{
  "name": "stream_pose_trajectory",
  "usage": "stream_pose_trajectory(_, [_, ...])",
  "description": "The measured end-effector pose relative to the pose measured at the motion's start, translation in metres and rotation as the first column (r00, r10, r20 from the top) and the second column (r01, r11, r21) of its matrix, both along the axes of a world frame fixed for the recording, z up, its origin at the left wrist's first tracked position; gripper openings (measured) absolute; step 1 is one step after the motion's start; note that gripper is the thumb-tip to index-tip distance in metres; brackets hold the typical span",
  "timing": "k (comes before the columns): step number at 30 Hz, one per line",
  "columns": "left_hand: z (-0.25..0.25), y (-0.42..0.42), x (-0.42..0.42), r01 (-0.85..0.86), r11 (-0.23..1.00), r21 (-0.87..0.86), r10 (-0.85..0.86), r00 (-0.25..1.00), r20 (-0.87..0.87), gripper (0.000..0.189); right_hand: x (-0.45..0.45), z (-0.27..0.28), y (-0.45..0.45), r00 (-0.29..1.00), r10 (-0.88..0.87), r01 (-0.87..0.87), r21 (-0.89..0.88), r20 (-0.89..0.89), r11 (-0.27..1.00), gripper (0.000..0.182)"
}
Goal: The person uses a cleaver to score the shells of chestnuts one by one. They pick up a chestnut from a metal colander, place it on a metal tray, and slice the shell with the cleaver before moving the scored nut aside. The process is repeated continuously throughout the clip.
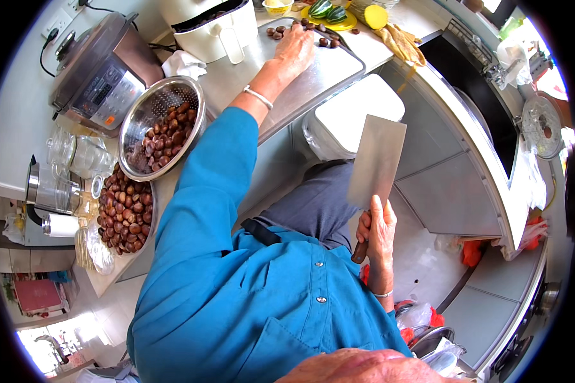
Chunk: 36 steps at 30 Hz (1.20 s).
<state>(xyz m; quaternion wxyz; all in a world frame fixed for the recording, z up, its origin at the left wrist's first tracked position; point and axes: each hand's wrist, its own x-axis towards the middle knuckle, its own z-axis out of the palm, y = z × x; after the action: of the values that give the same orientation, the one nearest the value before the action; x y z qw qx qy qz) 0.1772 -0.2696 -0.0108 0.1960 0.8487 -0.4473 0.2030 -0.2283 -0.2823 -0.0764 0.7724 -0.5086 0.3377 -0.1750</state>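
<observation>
My left hand (294, 48) reaches over the far part of a metal tray (330, 72). Its fingertips are among several loose chestnuts (334, 43), and whether they grip one is hidden. A cleaver (377, 158) is in my right hand (381, 230), with its broad blade pointing up the picture, away from the tray. At the left, a perforated steel colander (194, 124) holds brown chestnuts (165, 143). Beside it, a container is heaped with more chestnuts (127, 210). A white air-fryer basket with a handle (231, 43) stands left of my left hand, with dark pieces inside.
A rice cooker (105, 76) stands behind the colander, near glass jars (88, 155). A white-topped bin (359, 112) is below the counter edge. Green striped squashes lie on a yellow plate (347, 24), near a tan glove (397, 43). A black cooktop (479, 95) is at the right.
</observation>
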Motion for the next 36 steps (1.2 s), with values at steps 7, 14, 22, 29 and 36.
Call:
stream_pose_trajectory(7, [-0.011, -0.01, 0.017, -0.105, 0.982, 0.157, 0.12, 0.989, -0.086, 0.022, -0.015, -0.008, -0.004, 0.997, -0.063, 0.064, 0.002, -0.037, 0.998, 0.025])
stream_pose_trajectory(14, [-0.009, 0.051, -0.009, -0.181, 0.978, -0.108, 0.113, 0.883, -0.455, 0.035, -0.01, -0.023, -0.005, 0.998, -0.069, 0.069, 0.03, -0.009, 0.997, 0.024])
stream_pose_trajectory(22, [-0.012, 0.078, -0.026, -0.162, 0.982, -0.102, 0.137, 0.967, -0.213, 0.024, -0.004, -0.026, -0.001, 1.0, -0.031, 0.031, 0.058, -0.006, 0.998, 0.025])
stream_pose_trajectory(29, [-0.008, 0.026, 0.036, -0.036, 0.999, -0.028, 0.034, 0.997, -0.065, 0.013, -0.012, -0.029, -0.001, 0.997, -0.073, 0.073, 0.027, -0.003, 0.997, 0.025])
stream_pose_trajectory(36, [-0.001, 0.029, 0.047, -0.112, 0.994, -0.014, 0.1, 0.929, -0.356, 0.024, -0.019, -0.038, -0.002, 0.992, -0.11, 0.111, 0.022, -0.055, 0.994, 0.024])
